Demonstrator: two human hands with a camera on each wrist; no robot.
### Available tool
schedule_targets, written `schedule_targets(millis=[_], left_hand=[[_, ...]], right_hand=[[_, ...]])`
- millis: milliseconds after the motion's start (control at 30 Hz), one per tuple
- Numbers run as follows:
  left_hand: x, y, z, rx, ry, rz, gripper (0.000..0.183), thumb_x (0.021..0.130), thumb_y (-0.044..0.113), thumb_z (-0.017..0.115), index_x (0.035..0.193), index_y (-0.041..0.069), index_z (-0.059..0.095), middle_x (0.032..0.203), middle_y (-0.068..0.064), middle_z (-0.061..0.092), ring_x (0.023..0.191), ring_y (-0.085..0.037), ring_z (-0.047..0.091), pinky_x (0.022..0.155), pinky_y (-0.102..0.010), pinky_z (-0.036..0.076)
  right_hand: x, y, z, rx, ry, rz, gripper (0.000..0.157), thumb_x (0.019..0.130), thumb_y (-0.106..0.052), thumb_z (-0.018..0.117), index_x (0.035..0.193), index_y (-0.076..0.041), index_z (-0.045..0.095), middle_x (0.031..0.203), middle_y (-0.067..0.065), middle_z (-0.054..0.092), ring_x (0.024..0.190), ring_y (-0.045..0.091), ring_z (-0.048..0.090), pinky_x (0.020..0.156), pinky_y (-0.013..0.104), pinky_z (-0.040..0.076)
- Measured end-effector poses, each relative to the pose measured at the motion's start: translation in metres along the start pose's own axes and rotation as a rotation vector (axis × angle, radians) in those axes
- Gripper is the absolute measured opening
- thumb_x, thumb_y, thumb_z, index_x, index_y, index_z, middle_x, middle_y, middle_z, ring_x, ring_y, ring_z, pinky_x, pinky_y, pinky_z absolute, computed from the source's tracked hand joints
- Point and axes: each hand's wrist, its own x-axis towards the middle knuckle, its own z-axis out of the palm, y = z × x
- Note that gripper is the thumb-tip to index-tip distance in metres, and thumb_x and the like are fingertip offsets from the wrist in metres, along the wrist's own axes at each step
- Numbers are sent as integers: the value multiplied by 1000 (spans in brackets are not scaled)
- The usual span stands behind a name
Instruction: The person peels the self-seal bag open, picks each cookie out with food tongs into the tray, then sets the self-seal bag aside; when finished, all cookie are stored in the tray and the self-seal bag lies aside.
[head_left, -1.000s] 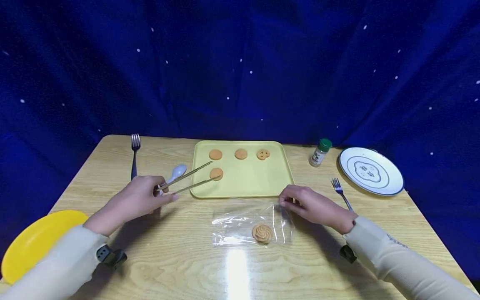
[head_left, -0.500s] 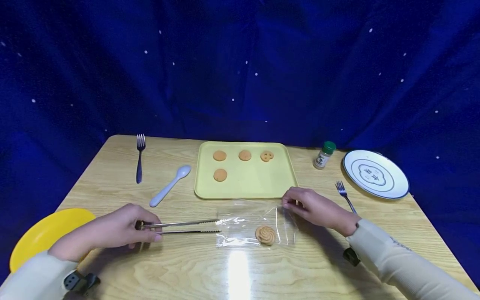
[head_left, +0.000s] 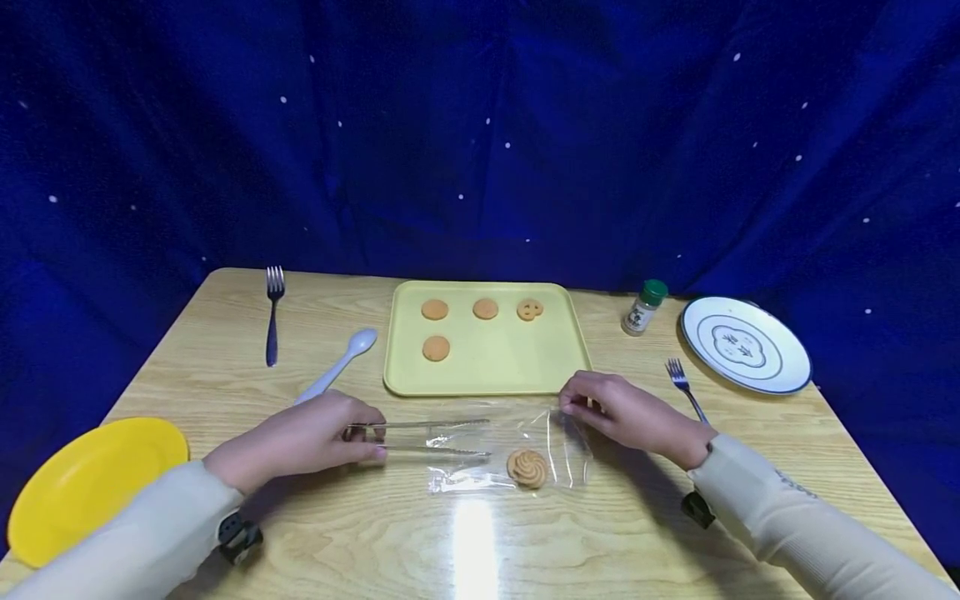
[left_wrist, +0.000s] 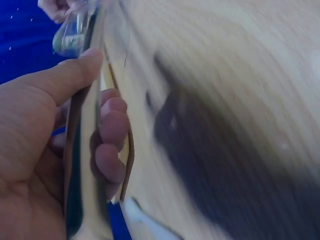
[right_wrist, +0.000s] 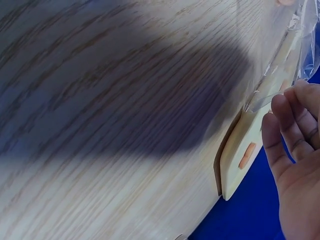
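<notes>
My left hand grips a pair of metal tongs, the thumb on one arm and fingers round the other in the left wrist view. The tong tips stand apart with nothing between them, overlapping the left part of a clear plastic bag; I cannot tell whether they are inside it. A swirled cookie lies in the bag, right of the tips. My right hand pinches the bag's upper right corner. Behind the bag, a pale yellow tray bears several cookies, one of them alone in the front row.
On the left are a yellow plate, a fork and a pale blue spoon. To the right stand a green-capped shaker, a second fork and a white plate. A blue curtain hangs behind the table.
The tongs have moved from over the tray's front-left cookie down towards me, then right until their tips overlap the bag. My right hand stays at the bag's corner.
</notes>
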Motion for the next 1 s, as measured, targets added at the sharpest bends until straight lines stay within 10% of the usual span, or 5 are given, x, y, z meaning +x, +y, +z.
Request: schedule_targets(millis=[1000], left_hand=[[30,10,15,-96,-84,29,19,89,36,70,90,17,68,57,12,46,49,4,37,52,-16,38]], right_hand=[[2,-5,1,20,81,22,4,94,-11,61,94,-15,63,88,-9,62,79,1,54,72,23,51]])
